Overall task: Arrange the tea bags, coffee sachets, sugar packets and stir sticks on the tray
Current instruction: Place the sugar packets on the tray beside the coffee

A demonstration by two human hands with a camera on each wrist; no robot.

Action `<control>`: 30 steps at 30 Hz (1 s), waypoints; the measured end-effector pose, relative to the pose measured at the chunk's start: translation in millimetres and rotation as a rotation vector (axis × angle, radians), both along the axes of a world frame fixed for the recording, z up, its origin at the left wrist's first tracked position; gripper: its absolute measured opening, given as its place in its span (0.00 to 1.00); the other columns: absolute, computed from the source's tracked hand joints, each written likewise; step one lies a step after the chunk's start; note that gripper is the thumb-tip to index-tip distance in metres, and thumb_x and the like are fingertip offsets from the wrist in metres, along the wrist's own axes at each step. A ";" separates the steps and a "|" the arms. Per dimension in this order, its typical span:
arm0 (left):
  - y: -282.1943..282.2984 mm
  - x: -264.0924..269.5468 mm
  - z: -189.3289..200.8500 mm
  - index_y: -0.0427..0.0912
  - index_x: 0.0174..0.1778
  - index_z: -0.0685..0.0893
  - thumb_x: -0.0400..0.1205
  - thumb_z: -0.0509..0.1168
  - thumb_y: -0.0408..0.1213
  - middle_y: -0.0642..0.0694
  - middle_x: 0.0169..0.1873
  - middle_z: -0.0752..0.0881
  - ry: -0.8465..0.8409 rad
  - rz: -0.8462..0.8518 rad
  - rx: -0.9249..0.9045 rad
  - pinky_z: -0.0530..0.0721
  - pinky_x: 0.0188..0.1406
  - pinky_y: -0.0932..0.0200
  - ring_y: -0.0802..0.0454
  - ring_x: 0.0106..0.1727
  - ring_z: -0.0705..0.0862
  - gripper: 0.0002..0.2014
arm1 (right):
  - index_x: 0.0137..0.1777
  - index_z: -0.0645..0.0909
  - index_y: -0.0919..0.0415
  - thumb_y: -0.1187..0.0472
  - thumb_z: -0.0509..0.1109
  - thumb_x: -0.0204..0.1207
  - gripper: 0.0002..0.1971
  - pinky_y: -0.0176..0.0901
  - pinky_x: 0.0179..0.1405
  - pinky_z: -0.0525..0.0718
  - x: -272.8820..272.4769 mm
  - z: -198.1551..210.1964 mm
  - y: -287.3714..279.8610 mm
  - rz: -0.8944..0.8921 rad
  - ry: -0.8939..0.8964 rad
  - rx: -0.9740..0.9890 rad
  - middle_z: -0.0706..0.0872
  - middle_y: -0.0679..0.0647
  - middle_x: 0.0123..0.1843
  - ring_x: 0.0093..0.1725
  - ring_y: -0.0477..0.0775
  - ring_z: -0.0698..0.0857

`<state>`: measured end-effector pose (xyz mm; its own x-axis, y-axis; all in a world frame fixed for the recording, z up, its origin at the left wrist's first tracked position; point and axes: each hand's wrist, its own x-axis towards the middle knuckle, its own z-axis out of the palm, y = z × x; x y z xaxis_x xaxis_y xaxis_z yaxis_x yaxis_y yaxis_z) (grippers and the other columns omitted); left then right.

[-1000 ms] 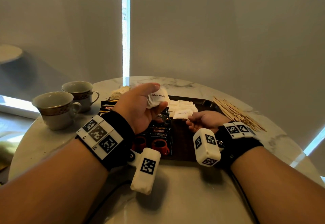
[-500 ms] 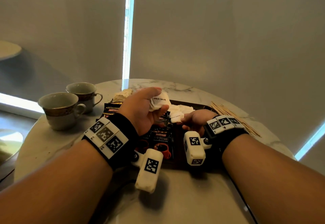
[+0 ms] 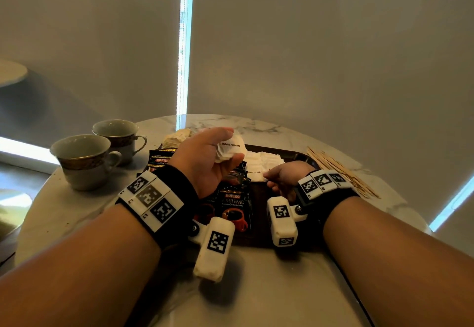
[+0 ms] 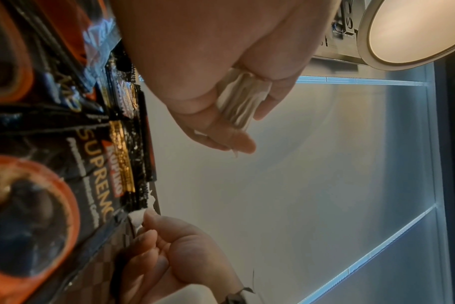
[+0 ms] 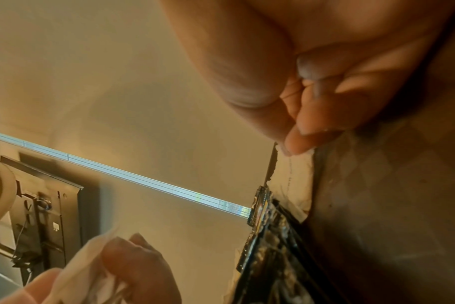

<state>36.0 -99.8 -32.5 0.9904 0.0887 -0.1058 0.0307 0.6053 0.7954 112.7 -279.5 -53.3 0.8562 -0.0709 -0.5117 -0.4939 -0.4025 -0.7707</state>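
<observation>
Marble table (image 3: 256,288) | right hand (image 3: 287,176) had lowered, pinching one sugar packet (image 3: 255,175) onto tray (image 3: 295,153) | left hand (image 3: 205,162) still gripped packet bundle (image 3: 229,147) | sugar placement continued

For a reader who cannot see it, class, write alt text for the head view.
A left hand holds a bunch of white sugar packets above a dark tray while the right hand pinches one packet on it. Coffee sachets lie on the tray; two cups stand left.

Glossy foil coffee sachets (image 3: 232,198), matt paper sugar packets (image 3: 266,158), wooden stir sticks (image 3: 341,170), veined marble table (image 3: 256,288).
</observation>
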 end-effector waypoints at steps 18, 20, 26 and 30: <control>-1.1 0.4 -3.4 0.36 0.54 0.85 0.85 0.64 0.29 0.29 0.67 0.78 0.001 -0.015 0.023 0.88 0.29 0.62 0.42 0.41 0.85 0.06 | 0.58 0.83 0.71 0.57 0.62 0.86 0.16 0.34 0.25 0.83 -12.6 -4.3 -11.5 0.024 0.024 0.509 0.91 0.65 0.47 0.34 0.58 0.92; -1.6 0.7 -4.0 0.36 0.53 0.85 0.85 0.64 0.30 0.28 0.69 0.77 -0.004 -0.017 0.028 0.88 0.29 0.62 0.42 0.41 0.85 0.05 | 0.58 0.82 0.73 0.58 0.62 0.87 0.16 0.36 0.21 0.84 -13.1 -4.1 -10.4 0.019 0.027 0.527 0.89 0.66 0.48 0.32 0.59 0.92; -4.4 1.0 -6.5 0.36 0.54 0.85 0.84 0.62 0.29 0.27 0.69 0.76 -0.011 -0.057 0.040 0.89 0.34 0.60 0.41 0.44 0.86 0.08 | 0.65 0.79 0.77 0.60 0.61 0.87 0.18 0.44 0.23 0.88 -14.4 -4.1 -9.2 -0.018 0.012 0.570 0.89 0.70 0.51 0.33 0.64 0.92; -8.4 -0.9 -6.7 0.37 0.55 0.85 0.84 0.59 0.28 0.26 0.72 0.74 -0.030 -0.070 0.034 0.89 0.37 0.59 0.41 0.42 0.86 0.10 | 0.65 0.79 0.76 0.60 0.61 0.87 0.18 0.45 0.22 0.88 -14.9 -4.3 -10.0 -0.013 0.011 0.579 0.89 0.70 0.51 0.33 0.64 0.92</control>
<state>35.1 -108.2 -39.2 0.9970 0.0224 -0.0744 0.0481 0.5755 0.8164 97.8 -289.5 -57.6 0.8517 0.2129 -0.4789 -0.5050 0.0897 -0.8584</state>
